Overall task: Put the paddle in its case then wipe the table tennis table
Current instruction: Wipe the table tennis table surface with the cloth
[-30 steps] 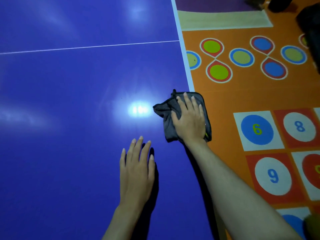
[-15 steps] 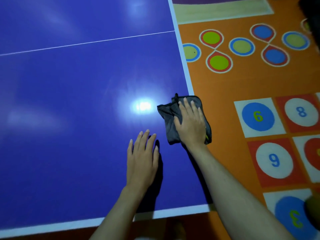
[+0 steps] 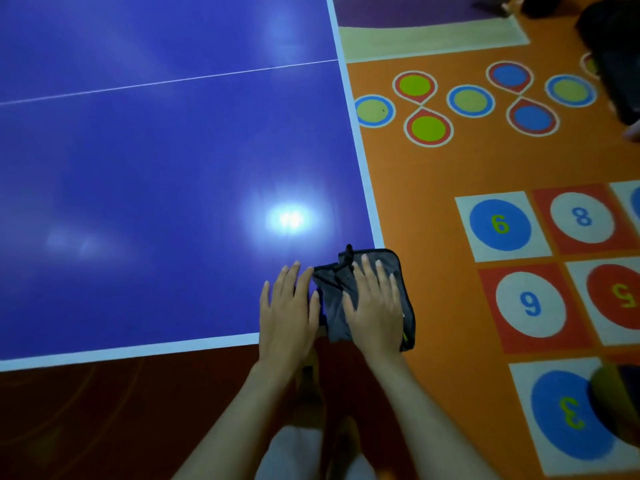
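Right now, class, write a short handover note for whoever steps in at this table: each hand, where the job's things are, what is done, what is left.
Right hand: flat on the grey cloth, pressing it onto the table's near right corner; part of the cloth hangs past the edge.
Left hand: flat on the blue table, beside the cloth.
Paddle and case: not in view, so that step cannot be checked.
Done: wiping is under way at this corner.
Left: wipe the rest of the surface.

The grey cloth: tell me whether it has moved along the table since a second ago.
Yes. The cloth, under the right hand, has slid toward the person along the table's white side edge, reaching the near corner.
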A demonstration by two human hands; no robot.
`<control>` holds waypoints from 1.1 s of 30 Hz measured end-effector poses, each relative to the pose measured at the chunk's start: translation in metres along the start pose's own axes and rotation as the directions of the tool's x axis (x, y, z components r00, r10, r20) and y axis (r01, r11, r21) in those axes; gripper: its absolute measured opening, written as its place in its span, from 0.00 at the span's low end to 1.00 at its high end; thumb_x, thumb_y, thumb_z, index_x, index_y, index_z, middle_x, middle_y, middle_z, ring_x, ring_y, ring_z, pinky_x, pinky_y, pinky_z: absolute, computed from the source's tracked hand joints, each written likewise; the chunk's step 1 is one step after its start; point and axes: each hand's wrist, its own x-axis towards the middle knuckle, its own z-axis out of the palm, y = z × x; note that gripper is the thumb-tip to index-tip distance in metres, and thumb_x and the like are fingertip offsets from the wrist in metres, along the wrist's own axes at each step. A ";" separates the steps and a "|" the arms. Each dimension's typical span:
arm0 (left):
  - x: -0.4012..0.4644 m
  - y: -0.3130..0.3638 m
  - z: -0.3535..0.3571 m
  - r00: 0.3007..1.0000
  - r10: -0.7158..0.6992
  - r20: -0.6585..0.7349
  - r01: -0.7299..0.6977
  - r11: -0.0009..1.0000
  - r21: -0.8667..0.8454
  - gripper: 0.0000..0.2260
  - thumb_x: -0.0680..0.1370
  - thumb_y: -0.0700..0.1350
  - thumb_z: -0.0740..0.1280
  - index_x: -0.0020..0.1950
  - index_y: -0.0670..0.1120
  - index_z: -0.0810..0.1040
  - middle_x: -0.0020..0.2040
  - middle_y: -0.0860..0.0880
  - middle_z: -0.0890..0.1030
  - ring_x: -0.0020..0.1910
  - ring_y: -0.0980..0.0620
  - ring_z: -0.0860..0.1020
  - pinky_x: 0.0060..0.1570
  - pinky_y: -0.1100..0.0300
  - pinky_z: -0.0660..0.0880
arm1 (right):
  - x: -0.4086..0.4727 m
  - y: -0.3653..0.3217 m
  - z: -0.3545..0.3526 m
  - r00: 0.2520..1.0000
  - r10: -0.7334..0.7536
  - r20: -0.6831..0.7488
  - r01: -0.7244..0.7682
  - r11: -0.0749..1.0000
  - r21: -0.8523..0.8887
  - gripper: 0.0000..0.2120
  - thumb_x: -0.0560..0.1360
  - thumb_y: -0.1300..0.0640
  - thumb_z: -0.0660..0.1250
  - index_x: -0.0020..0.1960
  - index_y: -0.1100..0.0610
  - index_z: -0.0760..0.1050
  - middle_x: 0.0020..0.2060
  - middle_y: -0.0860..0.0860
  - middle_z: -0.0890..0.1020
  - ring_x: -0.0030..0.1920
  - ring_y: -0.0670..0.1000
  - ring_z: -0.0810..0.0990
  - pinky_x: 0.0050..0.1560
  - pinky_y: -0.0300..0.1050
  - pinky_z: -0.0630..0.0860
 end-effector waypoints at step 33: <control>-0.031 -0.373 -0.104 0.998 -0.060 -0.026 0.060 0.998 -0.014 0.23 0.84 0.53 0.52 0.77 0.49 0.71 0.78 0.47 0.70 0.79 0.46 0.65 0.75 0.41 0.65 | -0.046 -0.337 0.105 0.989 0.147 0.022 -0.144 0.984 -0.101 0.33 0.83 0.44 0.65 0.83 0.53 0.61 0.83 0.50 0.59 0.83 0.55 0.56 0.81 0.59 0.58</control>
